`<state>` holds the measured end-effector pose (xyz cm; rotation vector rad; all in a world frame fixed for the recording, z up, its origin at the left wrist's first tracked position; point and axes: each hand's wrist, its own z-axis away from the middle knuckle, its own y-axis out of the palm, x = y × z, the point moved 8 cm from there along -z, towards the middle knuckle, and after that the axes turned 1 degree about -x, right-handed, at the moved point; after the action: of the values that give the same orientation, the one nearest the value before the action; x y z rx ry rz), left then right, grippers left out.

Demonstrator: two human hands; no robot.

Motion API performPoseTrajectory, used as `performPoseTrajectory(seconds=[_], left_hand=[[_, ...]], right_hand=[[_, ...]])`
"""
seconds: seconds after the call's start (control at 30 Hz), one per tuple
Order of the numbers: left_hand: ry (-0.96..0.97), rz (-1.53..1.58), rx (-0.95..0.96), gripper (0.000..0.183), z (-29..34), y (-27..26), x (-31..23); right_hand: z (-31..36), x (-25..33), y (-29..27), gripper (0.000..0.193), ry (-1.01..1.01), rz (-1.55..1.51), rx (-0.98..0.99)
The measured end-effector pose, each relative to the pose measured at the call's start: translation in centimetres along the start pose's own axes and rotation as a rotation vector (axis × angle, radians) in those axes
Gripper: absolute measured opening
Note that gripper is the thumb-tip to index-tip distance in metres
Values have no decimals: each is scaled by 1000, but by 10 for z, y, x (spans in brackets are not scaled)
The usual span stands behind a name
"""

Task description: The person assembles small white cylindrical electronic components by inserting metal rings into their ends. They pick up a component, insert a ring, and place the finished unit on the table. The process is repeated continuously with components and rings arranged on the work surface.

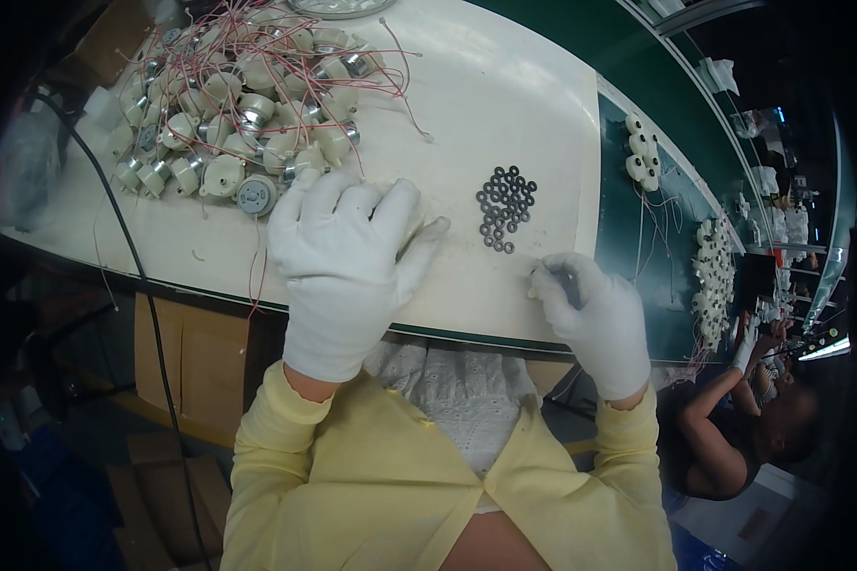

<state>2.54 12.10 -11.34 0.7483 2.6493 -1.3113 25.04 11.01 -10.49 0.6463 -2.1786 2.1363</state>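
Observation:
Both my hands wear white gloves. My left hand (338, 252) is over the white tabletop, back up, beside the front of a heap of small cream-and-silver motors (224, 176) with red and white wires. Its fingers curl down around something; a pale sliver shows between finger and thumb, too hidden to name. My right hand (595, 319) is at the table's front edge, thumb and fingertips drawn together in a pinch. Whatever is between those tips is too small to make out. Just beyond it lies a cluster of small dark rings (505, 205).
A black cable (124, 200) crosses the table's left end. On the green surface to the right are rows of cream motors (712, 276) and a smaller group (643, 152). A co-worker (724, 433) sits at the right. Cardboard (190, 362) stands below the table.

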Motion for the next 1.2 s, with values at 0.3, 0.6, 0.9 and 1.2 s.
performPoseTrajectory(seconds=[0.3,0.6,0.9,1.2], left_hand=[[-34,-25,33,29,-1,2,-4],[-14,-11,39,27,-3,2,-6],[44,-53,66,29,-2,5,-10],[33,-32,40,30,-1,4,-10]], right_hand=[[8,-6,10,21,8,68,-34],[15,-99,-23,23,260,216,-341],[15,-45,-23,24,-21,124,-286],[-6,-72,-55,20,58,318,-502]])
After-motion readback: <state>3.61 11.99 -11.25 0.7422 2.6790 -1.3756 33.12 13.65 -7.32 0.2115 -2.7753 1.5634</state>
